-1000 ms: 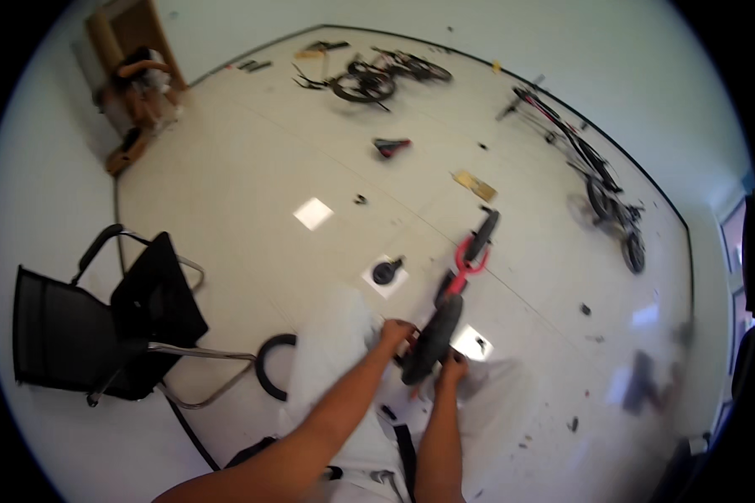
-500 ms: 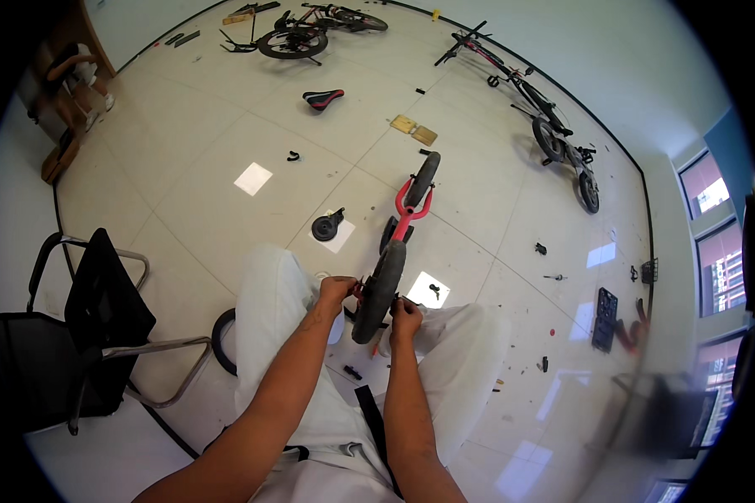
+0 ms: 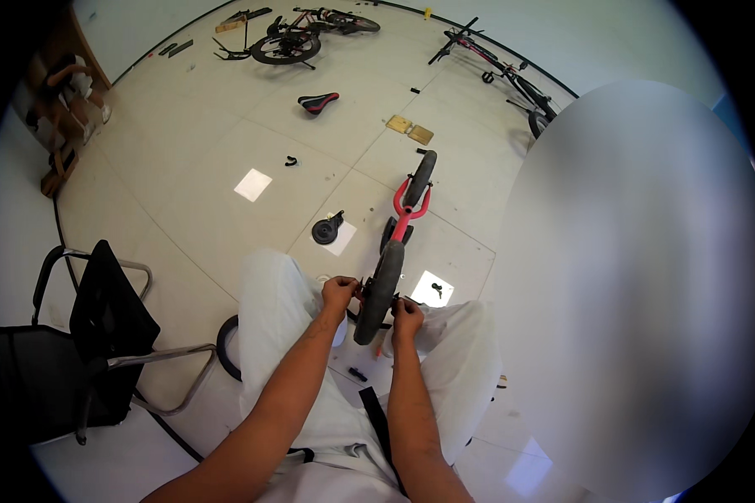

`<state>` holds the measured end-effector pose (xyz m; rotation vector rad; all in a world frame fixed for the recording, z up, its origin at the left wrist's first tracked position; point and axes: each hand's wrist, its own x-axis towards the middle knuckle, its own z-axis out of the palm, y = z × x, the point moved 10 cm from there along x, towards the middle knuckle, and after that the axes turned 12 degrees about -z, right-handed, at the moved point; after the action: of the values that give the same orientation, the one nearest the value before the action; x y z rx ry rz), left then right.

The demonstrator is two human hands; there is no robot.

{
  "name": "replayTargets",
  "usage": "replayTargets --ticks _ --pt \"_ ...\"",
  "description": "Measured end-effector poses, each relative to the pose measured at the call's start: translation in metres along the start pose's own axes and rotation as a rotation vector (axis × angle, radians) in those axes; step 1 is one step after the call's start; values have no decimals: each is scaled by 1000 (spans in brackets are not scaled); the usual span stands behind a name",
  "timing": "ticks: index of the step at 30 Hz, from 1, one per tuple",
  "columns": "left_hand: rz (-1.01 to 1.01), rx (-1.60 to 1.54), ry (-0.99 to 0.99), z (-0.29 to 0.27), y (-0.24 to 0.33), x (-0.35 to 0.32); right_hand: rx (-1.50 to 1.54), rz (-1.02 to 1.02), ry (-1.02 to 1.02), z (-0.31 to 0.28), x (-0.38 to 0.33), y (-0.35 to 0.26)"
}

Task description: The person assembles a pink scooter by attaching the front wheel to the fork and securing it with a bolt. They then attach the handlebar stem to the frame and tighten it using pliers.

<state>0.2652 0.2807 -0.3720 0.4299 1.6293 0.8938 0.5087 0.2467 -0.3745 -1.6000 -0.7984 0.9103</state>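
Note:
A small bike with a red fork [image 3: 403,225] stands between my knees, its black near tyre [image 3: 382,293] toward me and its far wheel [image 3: 421,180] pointing away. At the left side of the near wheel's hub, my left hand [image 3: 339,292] is closed, fingertips pinched by the axle end. My right hand [image 3: 408,318] is closed too, on the hub's right side near a dark thin part. Whatever small pieces the fingers hold are too small to make out. The hub itself is mostly hidden behind the tyre.
A black chair [image 3: 113,335] stands at left. On the tiles lie a round black part [image 3: 327,228], a saddle [image 3: 318,103], yellow-brown pieces [image 3: 409,129] and bikes [image 3: 287,48] farther off. A person [image 3: 74,84] is at far left. A large blurred pale shape [image 3: 637,293] covers the right side.
A large blurred pale shape has come in at the right, covering the toolbox, windows and part of a bike. Both hands stay at the hub, with hardly any movement.

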Motion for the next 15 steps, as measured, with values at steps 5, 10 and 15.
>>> replayTargets --ticks 5,10,15 --pt "-99 -15 16 3 -8 2 10 -8 7 1 3 0" --pt "-46 5 28 19 -5 1 -19 13 43 -17 13 11" --pt "429 579 268 -9 14 18 96 -75 -47 19 -5 9"
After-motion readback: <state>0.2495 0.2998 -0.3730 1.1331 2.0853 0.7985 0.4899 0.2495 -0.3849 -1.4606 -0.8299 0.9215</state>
